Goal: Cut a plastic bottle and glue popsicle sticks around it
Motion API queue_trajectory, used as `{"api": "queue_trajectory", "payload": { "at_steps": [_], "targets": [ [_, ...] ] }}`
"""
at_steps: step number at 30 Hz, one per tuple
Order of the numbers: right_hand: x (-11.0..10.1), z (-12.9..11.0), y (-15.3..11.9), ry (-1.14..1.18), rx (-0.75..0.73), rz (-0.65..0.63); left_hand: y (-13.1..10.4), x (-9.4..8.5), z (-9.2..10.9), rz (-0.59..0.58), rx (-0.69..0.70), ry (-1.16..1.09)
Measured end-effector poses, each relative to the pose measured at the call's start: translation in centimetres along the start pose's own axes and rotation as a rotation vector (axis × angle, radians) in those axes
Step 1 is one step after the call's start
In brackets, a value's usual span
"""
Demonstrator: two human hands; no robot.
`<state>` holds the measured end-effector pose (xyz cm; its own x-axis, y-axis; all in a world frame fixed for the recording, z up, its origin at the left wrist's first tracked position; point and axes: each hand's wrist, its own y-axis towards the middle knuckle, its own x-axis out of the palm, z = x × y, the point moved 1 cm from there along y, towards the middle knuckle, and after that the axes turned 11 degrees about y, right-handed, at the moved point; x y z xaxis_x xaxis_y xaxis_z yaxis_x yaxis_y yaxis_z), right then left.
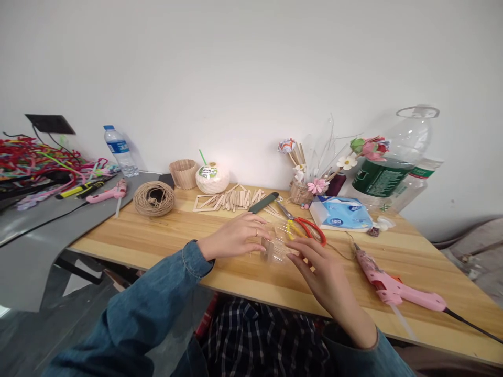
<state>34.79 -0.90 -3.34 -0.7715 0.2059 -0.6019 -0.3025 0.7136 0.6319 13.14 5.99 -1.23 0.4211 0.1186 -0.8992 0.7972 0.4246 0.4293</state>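
Observation:
A small clear plastic piece (276,250) sits on the wooden table (165,238) between my hands. My left hand (236,235) reaches its left side, fingers apart and the tips close to it or touching. On its right side is my right hand (320,269), with thumb and fingers spread. Whether either hand bears on the plastic is hard to tell. Just behind lie scissors (310,230) with red and yellow handles, and a dark green tool (264,202). A loose heap of wooden sticks (238,199) spreads behind my left hand.
A pink glue gun (393,285) with a cord lies at right. Tissues (341,213), a flower holder (302,191) and a large bottle (396,157) stand behind. Twine (154,198), a stick cup (184,174), a white coconut (212,178) and another glue gun (108,193) are at left.

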Motion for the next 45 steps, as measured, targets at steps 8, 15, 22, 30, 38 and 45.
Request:
{"api": "queue_trajectory", "payload": {
  "at_steps": [8,15,22,30,38,45],
  "targets": [
    [0.2,0.5,0.1,-0.028,0.005,-0.021,0.2,0.2,0.2,0.031,-0.025,-0.035],
    [0.1,0.4,0.3,-0.055,0.050,-0.082,0.3,0.1,0.6,-0.006,-0.065,-0.031],
    [-0.1,-0.2,0.6,-0.106,0.038,-0.114,0.6,0.2,1.0,-0.085,-0.085,0.022],
    [0.6,-0.5,1.2,-0.247,-0.094,-0.057,0.6,-0.2,0.9,-0.027,-0.076,0.014],
    [1.9,-0.5,1.9,-0.270,-0.123,-0.104,1.2,-0.2,1.3,-0.144,-0.080,0.045],
    [2.2,-0.3,2.1,-0.310,-0.152,-0.167,1.2,-0.1,1.2,-0.130,-0.058,0.030]
  ]
}}
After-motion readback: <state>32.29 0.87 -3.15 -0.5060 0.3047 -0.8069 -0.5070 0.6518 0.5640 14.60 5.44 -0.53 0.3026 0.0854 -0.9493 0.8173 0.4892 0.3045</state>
